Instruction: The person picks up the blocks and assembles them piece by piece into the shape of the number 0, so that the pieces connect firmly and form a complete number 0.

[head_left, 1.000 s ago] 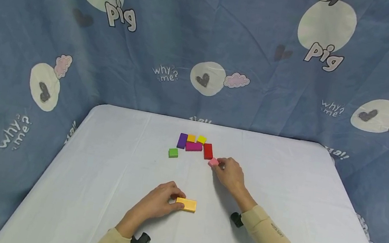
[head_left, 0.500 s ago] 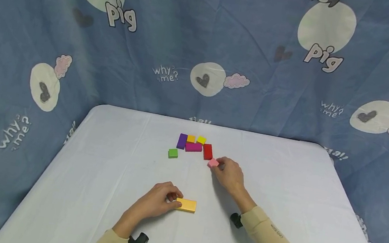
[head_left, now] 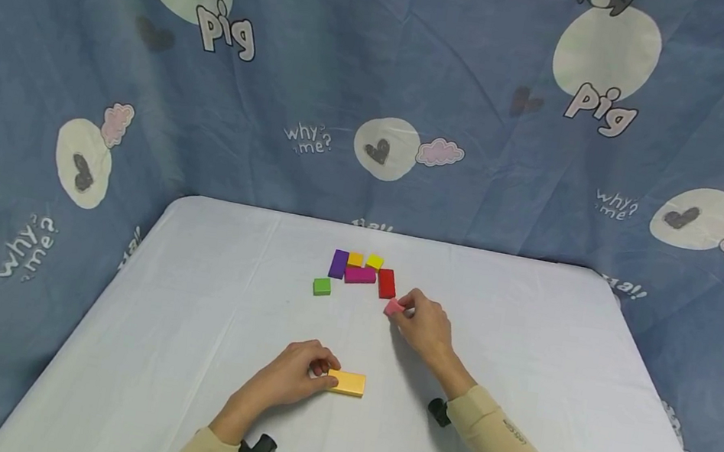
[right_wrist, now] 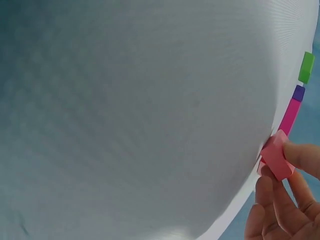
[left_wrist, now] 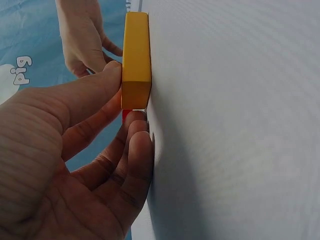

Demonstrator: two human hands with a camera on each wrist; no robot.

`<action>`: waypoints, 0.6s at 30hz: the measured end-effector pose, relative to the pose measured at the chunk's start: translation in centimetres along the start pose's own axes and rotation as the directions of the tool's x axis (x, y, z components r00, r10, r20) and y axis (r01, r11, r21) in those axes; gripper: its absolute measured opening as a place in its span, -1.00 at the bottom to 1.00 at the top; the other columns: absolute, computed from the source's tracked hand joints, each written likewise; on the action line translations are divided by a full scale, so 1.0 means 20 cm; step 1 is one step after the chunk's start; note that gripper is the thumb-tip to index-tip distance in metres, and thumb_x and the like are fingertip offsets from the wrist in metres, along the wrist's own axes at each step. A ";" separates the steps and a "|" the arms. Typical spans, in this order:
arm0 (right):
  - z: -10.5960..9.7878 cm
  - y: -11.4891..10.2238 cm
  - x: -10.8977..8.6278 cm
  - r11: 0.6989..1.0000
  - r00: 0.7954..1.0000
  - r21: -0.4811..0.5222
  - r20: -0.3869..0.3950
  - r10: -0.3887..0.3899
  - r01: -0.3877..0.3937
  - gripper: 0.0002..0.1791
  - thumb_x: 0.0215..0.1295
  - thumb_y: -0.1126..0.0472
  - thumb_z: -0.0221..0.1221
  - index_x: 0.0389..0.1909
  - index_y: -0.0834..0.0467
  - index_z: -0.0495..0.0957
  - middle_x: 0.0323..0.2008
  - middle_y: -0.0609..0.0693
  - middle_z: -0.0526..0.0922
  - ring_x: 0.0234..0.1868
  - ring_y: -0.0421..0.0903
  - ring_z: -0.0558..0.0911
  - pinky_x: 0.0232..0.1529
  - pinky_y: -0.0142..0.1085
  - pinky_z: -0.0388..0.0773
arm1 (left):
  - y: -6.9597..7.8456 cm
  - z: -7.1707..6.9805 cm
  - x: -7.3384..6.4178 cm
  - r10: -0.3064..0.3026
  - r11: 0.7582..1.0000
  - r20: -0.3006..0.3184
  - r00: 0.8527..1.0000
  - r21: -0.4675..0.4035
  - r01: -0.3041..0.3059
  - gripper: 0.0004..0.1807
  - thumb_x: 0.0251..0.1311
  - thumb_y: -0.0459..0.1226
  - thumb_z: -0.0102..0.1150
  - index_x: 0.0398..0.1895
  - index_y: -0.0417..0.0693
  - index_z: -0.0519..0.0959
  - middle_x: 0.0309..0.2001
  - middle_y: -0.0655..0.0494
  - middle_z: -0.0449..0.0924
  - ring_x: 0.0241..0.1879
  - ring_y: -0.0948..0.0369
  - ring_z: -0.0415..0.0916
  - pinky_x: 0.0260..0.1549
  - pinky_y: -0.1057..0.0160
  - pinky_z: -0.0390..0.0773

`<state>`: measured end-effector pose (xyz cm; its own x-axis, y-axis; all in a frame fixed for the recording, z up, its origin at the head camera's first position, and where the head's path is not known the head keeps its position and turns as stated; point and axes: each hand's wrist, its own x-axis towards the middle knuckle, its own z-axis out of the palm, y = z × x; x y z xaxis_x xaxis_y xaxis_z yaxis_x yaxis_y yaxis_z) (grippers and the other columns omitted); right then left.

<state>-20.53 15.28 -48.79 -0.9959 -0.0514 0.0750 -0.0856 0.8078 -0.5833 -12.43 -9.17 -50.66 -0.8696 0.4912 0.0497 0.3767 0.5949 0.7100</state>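
My right hand [head_left: 427, 329] pinches a small pink block [head_left: 394, 307] between thumb and fingers, just in front of a red block [head_left: 386, 283]. In the right wrist view the pink block [right_wrist: 278, 156] stands tilted, close over the white tabletop. Nearer the front, my left hand [head_left: 294, 372] holds the left end of a long yellow-orange block [head_left: 348, 383]. The left wrist view shows the thumb against one face of that block [left_wrist: 136, 50], the index finger partly hidden behind it and the other fingers curled below.
Beyond the hands, a purple block [head_left: 339, 264], a small orange block [head_left: 355, 260], a yellow block [head_left: 374, 262] and a magenta block [head_left: 360, 276] lie grouped. A green block [head_left: 322, 287] sits apart at their left. A blue printed cloth [head_left: 272, 74] hangs behind the white table [head_left: 505, 292].
The pink block in my right hand has shifted slightly toward me and left and has tipped over. My left thumb has slid slightly left on the yellow-orange block, which stays in place.
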 end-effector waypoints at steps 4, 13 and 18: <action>0.00 0.00 0.01 1.000 1.000 -0.006 -0.003 -0.030 0.030 -0.74 0.19 0.17 0.37 -0.14 0.10 0.57 -0.29 -0.03 0.68 -0.33 -0.11 0.62 -0.29 -0.22 0.57 | 0.00 0.00 0.00 -0.002 1.000 0.001 1.000 -0.002 0.002 -0.84 0.14 -0.26 0.39 -0.22 -0.06 0.68 -0.40 0.30 0.48 -0.37 0.31 0.43 -0.37 0.33 0.46; 0.01 0.00 0.01 0.982 0.990 -0.137 0.057 -0.126 0.133 -0.62 0.26 0.13 0.29 0.11 0.05 0.61 -0.40 -0.06 0.57 -0.37 -0.11 0.52 -0.34 -0.24 0.52 | 0.00 0.00 0.00 0.002 1.000 0.003 1.000 -0.005 -0.002 -0.84 0.14 -0.27 0.39 -0.21 -0.06 0.68 -0.40 0.30 0.48 -0.37 0.29 0.44 -0.37 0.33 0.46; 0.01 -0.01 0.01 0.986 0.994 -0.126 0.046 -0.103 0.108 -0.68 0.28 0.10 0.29 0.02 0.08 0.63 -0.43 -0.09 0.57 -0.39 -0.12 0.52 -0.29 -0.23 0.50 | 0.00 0.00 0.00 -0.012 1.000 0.003 1.000 -0.009 0.012 -0.83 0.14 -0.27 0.39 -0.21 -0.07 0.68 -0.40 0.30 0.47 -0.37 0.28 0.43 -0.37 0.33 0.46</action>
<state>-20.69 15.04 -48.81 -0.9820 -0.1614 0.0976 -0.1884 0.8648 -0.4655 -12.36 -9.19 -50.57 -0.8730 0.4862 0.0388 0.3633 0.5951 0.7168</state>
